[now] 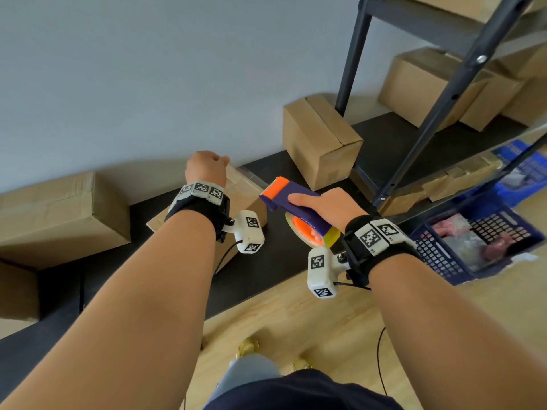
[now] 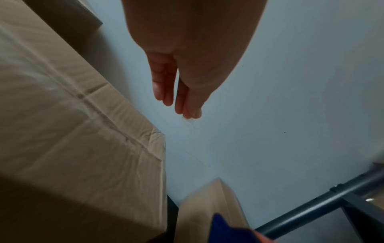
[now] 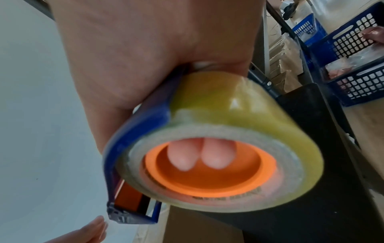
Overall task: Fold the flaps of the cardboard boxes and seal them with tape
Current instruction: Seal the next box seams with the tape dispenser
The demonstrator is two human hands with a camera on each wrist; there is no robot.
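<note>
A small cardboard box (image 1: 247, 192) lies tilted on the dark floor strip, clear tape along its top seam. My left hand (image 1: 207, 166) hovers over its far end; in the left wrist view its fingers (image 2: 164, 92) are straight and together, off the box (image 2: 72, 118), holding nothing. My right hand (image 1: 322, 204) grips a blue and orange tape dispenser (image 1: 282, 193) just right of the box, cutter end toward it. Two fingertips (image 3: 216, 156) curl inside the orange core of the yellowish tape roll (image 3: 239, 115).
A large box (image 1: 59, 214) lies left, an upright box (image 1: 319, 140) behind right. A dark metal rack (image 1: 438, 119) holds more boxes (image 1: 429, 84). A blue crate (image 1: 473, 244) sits on the wooden floor at right. A wall stands close behind.
</note>
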